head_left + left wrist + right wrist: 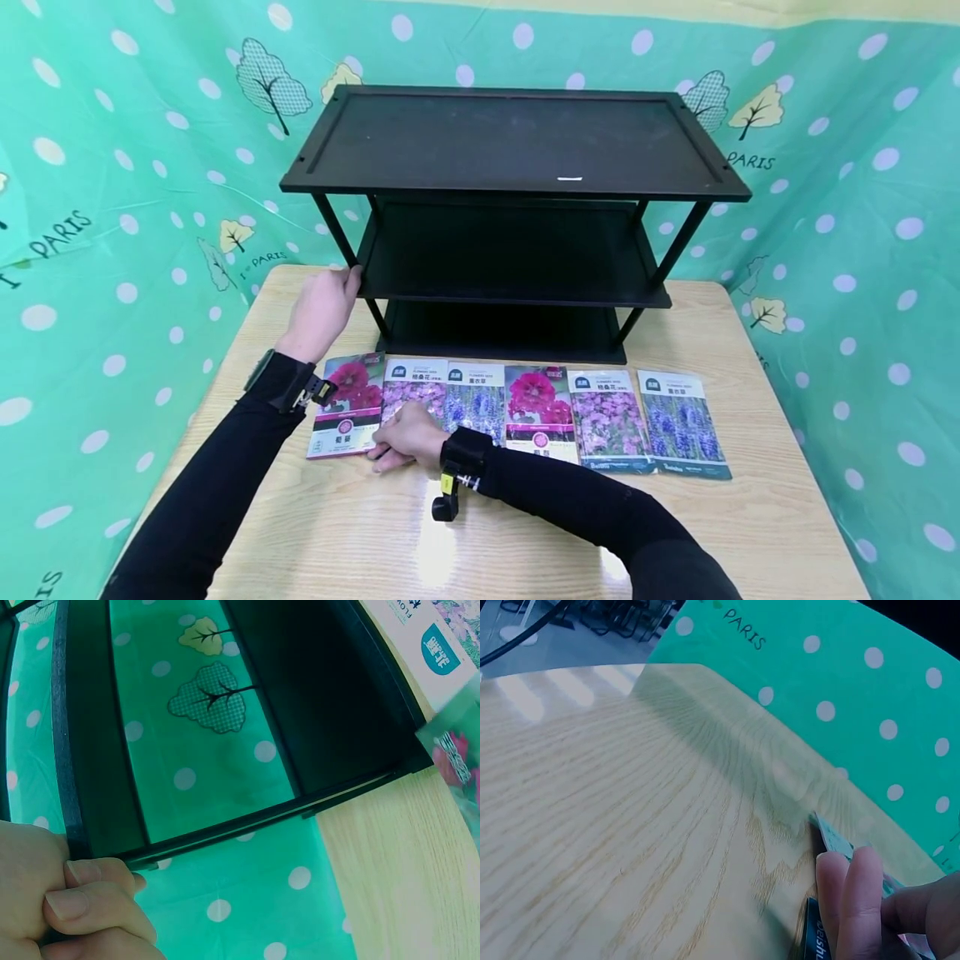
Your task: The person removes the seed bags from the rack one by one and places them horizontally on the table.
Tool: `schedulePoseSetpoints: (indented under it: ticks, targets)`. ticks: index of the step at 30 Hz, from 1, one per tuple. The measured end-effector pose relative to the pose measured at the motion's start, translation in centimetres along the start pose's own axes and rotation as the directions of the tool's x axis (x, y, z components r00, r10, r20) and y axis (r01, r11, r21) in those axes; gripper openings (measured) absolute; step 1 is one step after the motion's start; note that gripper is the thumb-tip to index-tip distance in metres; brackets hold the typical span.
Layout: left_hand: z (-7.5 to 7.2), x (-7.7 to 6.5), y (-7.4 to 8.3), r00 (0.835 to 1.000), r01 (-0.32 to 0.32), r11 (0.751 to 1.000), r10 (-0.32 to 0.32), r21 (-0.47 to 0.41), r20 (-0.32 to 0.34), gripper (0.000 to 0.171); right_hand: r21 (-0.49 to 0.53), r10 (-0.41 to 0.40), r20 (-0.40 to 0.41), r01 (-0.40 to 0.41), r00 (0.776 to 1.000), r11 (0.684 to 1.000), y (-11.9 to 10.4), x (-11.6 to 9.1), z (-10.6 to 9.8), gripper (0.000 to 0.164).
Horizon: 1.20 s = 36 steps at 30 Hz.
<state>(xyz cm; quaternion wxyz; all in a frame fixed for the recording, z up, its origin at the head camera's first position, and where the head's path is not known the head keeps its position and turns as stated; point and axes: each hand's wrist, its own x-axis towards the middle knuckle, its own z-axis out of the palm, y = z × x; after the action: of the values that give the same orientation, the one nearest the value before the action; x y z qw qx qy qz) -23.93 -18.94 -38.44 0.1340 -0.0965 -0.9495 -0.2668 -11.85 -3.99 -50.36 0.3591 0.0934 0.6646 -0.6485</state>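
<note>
My left hand [321, 310] grips the black three-tier shelf [510, 250] at the left front corner of its middle tier, by the post. In the left wrist view its curled fingers [97, 907] lie at the shelf's corner. My right hand [411, 435] is over the front of the row of flower seed packets. Its thumb and fingers pinch the lower right corner of the leftmost seed packet [347, 407], which has pink flowers. A second packet [414, 385], with small pink flowers, is partly hidden by this hand. In the right wrist view the held packet's edge [831, 838] tilts up.
Right of these lie a purple-flower packet [474, 396], another with pink blooms [538, 408], one with small pink flowers [609, 421] and a purple one [682, 423]. They lie on the wooden table [360, 533]. A green dotted cloth [112, 250] hangs around the table.
</note>
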Motion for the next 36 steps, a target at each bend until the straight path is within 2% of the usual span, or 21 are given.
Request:
schedulePoseSetpoints:
  ticks: [4, 9, 13, 18, 21, 25, 27, 31, 36]
  targets:
    - [-0.2, 0.1, 0.1, 1.0, 0.004, 1.0, -0.004, 0.001, -0.002, 0.055, 0.032, 0.016, 0.02, -0.016, 1.0, 0.999, -0.2, 0.0, -0.1, 0.006]
    - [-0.3, 0.1, 0.1, 1.0, 0.013, 1.0, -0.013, 0.002, 0.009, 0.054, 0.007, 0.03, 0.022, -0.03, 0.999, 1.0, -0.3, -0.3, 0.0, 0.011]
    - [-0.4, 0.1, 0.0, 0.999, 0.038, 0.999, -0.038, -0.011, 0.018, 0.054, -0.05, 0.027, 0.035, -0.025, 0.999, 0.998, -0.4, -0.5, -0.1, 0.015]
    - [-0.4, 0.1, -0.2, 1.0, 0.026, 1.0, -0.026, -0.011, 0.012, 0.054, -0.181, -0.035, 0.056, 0.044, 0.998, 0.982, -0.8, -1.1, -0.4, 0.01]
    - [-0.3, 0.1, -0.2, 1.0, 0.013, 1.0, -0.013, -0.009, 0.004, 0.054, -0.308, -0.12, 0.073, 0.137, 0.99, 0.941, -0.9, -1.5, -0.9, 0.008]
    - [0.0, -0.2, -0.2, 1.0, 0.001, 1.0, -0.001, -0.004, -0.005, 0.053, -0.464, -0.257, 0.101, 0.274, 0.961, 0.842, -0.6, -2.0, -2.0, 0.006]
    - [0.2, -0.3, -0.3, 1.0, 0.0, 1.0, 0.0, -0.006, -0.008, 0.052, -0.502, -0.309, 0.115, 0.323, 0.944, 0.802, -0.3, -2.2, -2.7, 0.007]
    - [0.5, -0.3, -0.4, 1.0, 0.008, 1.0, -0.009, -0.018, -0.02, 0.051, -0.535, -0.385, 0.132, 0.393, 0.913, 0.748, -0.2, -2.8, -4.5, 0.021]
    - [0.8, -0.4, -0.6, 0.999, 0.011, 0.999, -0.013, -0.047, -0.031, 0.051, -0.566, -0.452, 0.085, 0.416, 0.888, 0.712, 0.1, -4.2, -7.5, 0.04]
